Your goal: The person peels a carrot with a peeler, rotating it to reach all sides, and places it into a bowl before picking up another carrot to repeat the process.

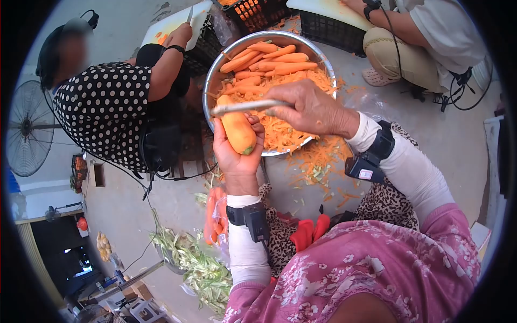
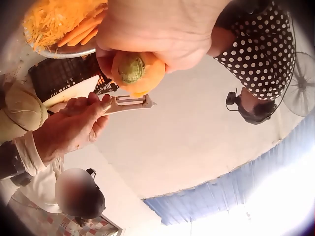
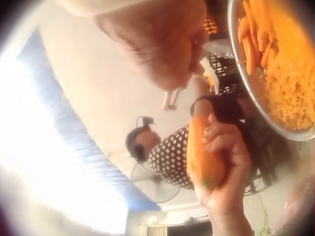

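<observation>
My left hand (image 1: 236, 167) grips a thick, peeled-looking orange carrot (image 1: 238, 132), its green stem end toward me. The left wrist view shows that green end of the carrot (image 2: 133, 71) close up under the palm. In my right hand (image 1: 320, 110) is a pale-handled peeler (image 1: 253, 106), held across the upper part of the carrot. The peeler's slotted head (image 2: 133, 102) shows in the left wrist view, just beyond the carrot. Seen from the right wrist, the left fingers (image 3: 224, 137) wrap around the carrot's side. Both hands are over the near edge of a metal basin (image 1: 207, 94).
Whole carrots (image 1: 285, 62) lie on orange peelings (image 1: 291, 134) inside the basin. More peelings (image 1: 323, 159) litter the floor at right. Bagged carrots (image 1: 215, 212) and husk-like greens (image 1: 202, 269) lie at lower left. Two people sit at cutting boards (image 1: 177, 24) on black crates (image 1: 328, 35).
</observation>
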Demonstrator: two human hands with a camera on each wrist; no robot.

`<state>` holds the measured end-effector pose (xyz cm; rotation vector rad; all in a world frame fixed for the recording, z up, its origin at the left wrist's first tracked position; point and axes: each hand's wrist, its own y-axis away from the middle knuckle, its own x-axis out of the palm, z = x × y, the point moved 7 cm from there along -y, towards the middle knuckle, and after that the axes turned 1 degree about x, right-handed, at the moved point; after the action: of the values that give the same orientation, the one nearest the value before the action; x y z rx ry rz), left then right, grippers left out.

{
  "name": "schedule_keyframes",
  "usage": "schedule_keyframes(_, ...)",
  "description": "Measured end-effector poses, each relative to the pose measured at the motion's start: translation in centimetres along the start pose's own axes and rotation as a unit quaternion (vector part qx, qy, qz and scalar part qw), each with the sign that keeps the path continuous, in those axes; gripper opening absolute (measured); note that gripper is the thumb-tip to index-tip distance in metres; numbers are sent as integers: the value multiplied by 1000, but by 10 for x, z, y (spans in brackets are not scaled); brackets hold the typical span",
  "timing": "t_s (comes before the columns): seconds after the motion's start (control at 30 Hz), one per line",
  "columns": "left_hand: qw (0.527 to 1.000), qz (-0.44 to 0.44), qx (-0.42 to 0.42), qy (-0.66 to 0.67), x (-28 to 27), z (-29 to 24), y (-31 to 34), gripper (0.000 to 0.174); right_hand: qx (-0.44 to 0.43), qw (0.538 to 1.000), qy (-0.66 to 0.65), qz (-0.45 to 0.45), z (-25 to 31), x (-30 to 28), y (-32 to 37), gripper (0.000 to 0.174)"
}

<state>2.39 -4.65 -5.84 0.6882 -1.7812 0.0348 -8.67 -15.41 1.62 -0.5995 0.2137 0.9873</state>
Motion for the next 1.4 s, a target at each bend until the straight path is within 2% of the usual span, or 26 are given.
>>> schedule_keyframes(0.03, 999, -42, 24, 10, -3, -3, 1, 50, -52, 998, -14, 40, 12, 8, 6, 20)
schedule_keyframes(0.07, 998, -53, 7, 16, -2, 0, 6, 52, -53, 998, -14, 40, 14, 11, 11, 20)
schedule_keyframes(0.13, 999, -27, -8, 17, -2, 2, 6, 53, -88, 995, -5, 52, 19, 18, 21, 23)
schedule_keyframes(0.17, 1000, -1, -25, 19, 0, 4, 5, 54, -86, 995, -4, 49, 19, 18, 23, 23)
schedule_keyframes(0.27, 1000, 3, -22, 5, 0, 5, 4, 54, -49, 995, 41, 79, 12, 21, 22, 29)
schedule_keyframes(0.37, 1000, 4, -21, 3, -5, 1, 2, 55, -89, 994, 57, 41, 7, 22, 18, 19)
schedule_keyframes(0.43, 999, 8, -32, 13, -5, 3, 1, 57, -62, 989, 132, -14, -8, 12, 7, 15)
schedule_keyframes(0.5, 992, 69, -98, 33, 7, 19, 6, 57, -56, 985, 154, -48, -20, 5, -2, 14)
schedule_keyframes(0.57, 994, 45, -97, 16, 11, 25, 8, 56, -54, 980, 174, -78, -29, -3, -8, 14)
schedule_keyframes(0.63, 988, 114, -98, -15, 24, 26, 11, 56, 82, 963, 254, -44, -57, -7, -6, 14)
schedule_keyframes(0.7, 984, 135, -112, -9, 30, 26, 13, 53, 104, 960, 257, -41, -69, -12, -7, 13)
schedule_keyframes(0.77, 995, 79, -58, -34, 21, 17, 10, 51, 86, 974, 186, -92, -67, -19, -9, 15)
schedule_keyframes(0.9, 998, 45, -53, 2, 5, 9, 3, 44, 58, 990, 100, -86, -22, -23, -6, 16)
schedule_keyframes(0.97, 998, 31, -49, 31, 4, 8, 1, 45, 36, 999, 24, 0, -6, -7, 1, 17)
schedule_keyframes(1.0, 998, 31, -50, 32, 9, 10, 2, 45, -29, 999, 31, 10, 7, -2, 6, 18)
schedule_keyframes(1.07, 997, -73, 6, 7, 8, 6, 5, 46, -55, 998, 17, 30, 11, 9, 16, 20)
schedule_keyframes(1.1, 997, -74, 6, 6, 1, 3, 3, 46, -82, 995, 3, 49, 15, 14, 20, 21)
schedule_keyframes(1.17, 993, 98, -70, 11, 2, 7, -2, 53, -68, 994, 44, 67, 14, 17, 22, 24)
schedule_keyframes(1.23, 996, 78, -54, 0, 12, 9, 2, 52, -59, 995, 46, 62, 13, 18, 20, 18)
schedule_keyframes(1.3, 998, -55, -4, 24, 1, 4, 2, 45, -51, 995, 85, 32, -1, 16, 12, 16)
schedule_keyframes(1.33, 998, -54, -5, 23, -1, 5, 1, 45, -44, 991, 124, 1, -10, 11, 6, 15)
schedule_keyframes(1.4, 990, 65, -114, 45, 9, 22, 1, 44, -49, 985, 163, -36, -26, 1, -8, 14)
